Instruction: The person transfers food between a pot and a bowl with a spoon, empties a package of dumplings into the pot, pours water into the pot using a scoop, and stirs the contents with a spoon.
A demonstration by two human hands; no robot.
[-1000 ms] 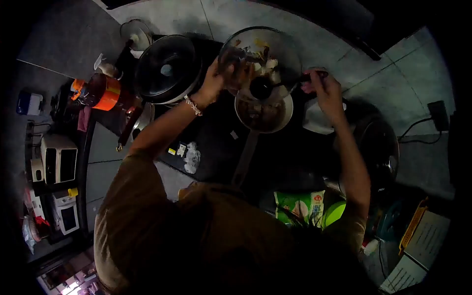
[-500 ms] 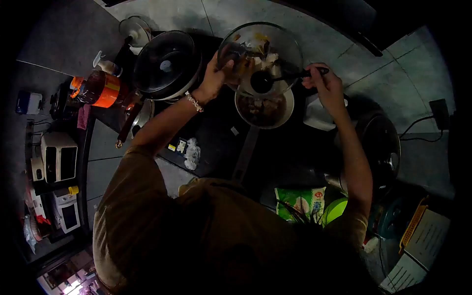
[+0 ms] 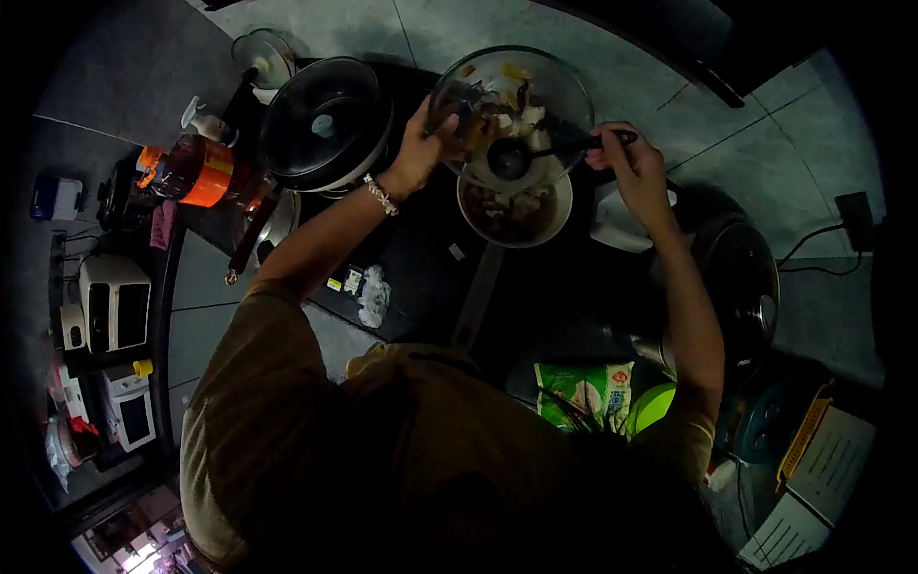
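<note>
A clear glass bowl (image 3: 577,88) with food pieces in it is tilted over the near side of a saucepan (image 3: 566,212). My left hand (image 3: 421,153) grips the bowl's left side, fingers wrapped at its wall. In my right hand (image 3: 627,163) is the handle of a black ladle (image 3: 509,161), whose head lies within the bowl's outline. Brownish liquid with chunks (image 3: 507,215) fills the saucepan, partly hidden behind the bowl. The saucepan's long handle (image 3: 478,297) points towards my body.
Left of the bowl stands a lidded pan (image 3: 325,124), with a large orange-labelled bottle (image 3: 207,174) beyond it. A white container (image 3: 617,225) sits right of the saucepan. A big lidded pot (image 3: 741,277) is farther right, and a green packet (image 3: 585,390) lies near my body.
The glass bowl has shifted slightly to the right, along with my left hand. My right hand and the ladle have hardly moved.
</note>
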